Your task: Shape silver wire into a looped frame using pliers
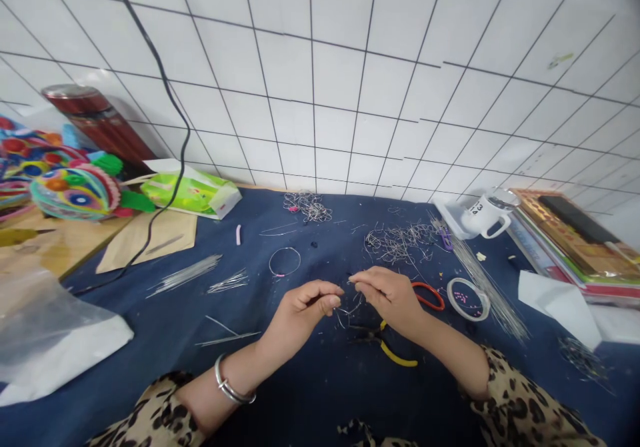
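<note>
On my feed, L hand (pixel 305 305) pinches thin wire (pixel 351 312) over mid bench (pixel 310 384); R hand (pixel 387 295) pinches too, seemingly same wire, prob. for control from both sides. Pliers (pixel 373 338) lie just twd front edge, prob. for quick reach; dish (pixel 451 298), rightward, corrals pink beads (pixel 461 297). Tangle (pixel 400 243) sits nearer back edge.

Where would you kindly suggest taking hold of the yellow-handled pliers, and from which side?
I would grip the pliers by the yellow handles, coming from the near right side. Their dark jaws point left and the handles spread rightward; the near handle shows clearly, while the far one seems partly hidden behind the right hand.
</note>
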`<state>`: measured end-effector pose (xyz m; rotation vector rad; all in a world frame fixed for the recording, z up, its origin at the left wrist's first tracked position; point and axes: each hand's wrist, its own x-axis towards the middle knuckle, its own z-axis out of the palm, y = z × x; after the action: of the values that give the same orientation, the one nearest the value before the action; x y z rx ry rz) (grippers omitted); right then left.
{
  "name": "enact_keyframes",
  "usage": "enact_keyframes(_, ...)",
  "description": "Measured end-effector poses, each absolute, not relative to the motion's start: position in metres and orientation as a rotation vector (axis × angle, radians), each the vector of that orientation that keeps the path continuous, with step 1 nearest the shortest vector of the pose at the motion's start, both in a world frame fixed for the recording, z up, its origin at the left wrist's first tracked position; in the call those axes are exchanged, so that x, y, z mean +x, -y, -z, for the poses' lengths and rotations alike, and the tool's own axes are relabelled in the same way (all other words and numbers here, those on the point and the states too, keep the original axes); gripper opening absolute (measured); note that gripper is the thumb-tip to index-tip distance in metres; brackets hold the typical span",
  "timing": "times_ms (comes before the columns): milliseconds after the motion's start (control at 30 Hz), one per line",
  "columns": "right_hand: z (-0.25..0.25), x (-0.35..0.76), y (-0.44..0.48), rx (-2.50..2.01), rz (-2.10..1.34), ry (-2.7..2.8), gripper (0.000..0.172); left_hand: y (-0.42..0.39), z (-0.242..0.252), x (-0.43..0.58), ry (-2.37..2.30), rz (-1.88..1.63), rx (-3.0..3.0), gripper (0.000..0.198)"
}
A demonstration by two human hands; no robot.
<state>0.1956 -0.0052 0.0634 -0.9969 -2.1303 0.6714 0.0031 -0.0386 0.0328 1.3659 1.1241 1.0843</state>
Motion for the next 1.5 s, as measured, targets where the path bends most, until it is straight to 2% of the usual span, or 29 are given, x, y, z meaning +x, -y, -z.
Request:
enact_keyframes(433,-0.054,0.198,0.009,-0.979,-0.496,2.301,0.024,0.035,-0.025,0.003,-1.121,-1.067,1.650,0.018)
enact_keyframes(867,-0.048,0.194,0.012,-0.907,-0.421,2.337,0.023,0.038,-0.022,0.006,-1.200,-1.020,1.658,0.015)
enact_keyframes(1133,-0.056,0.190,0.015,-1.028,-0.739,2.242,0.016,0.040,-0.028,0.006,-1.281,-1.072,1.906,0.011)
enact_keyframes(1500,-0.066,0.189,0.019,-1.126,-1.074,2.104,0.014,0.044,-0.029,0.005,-1.295,-1.120,2.238,0.014)
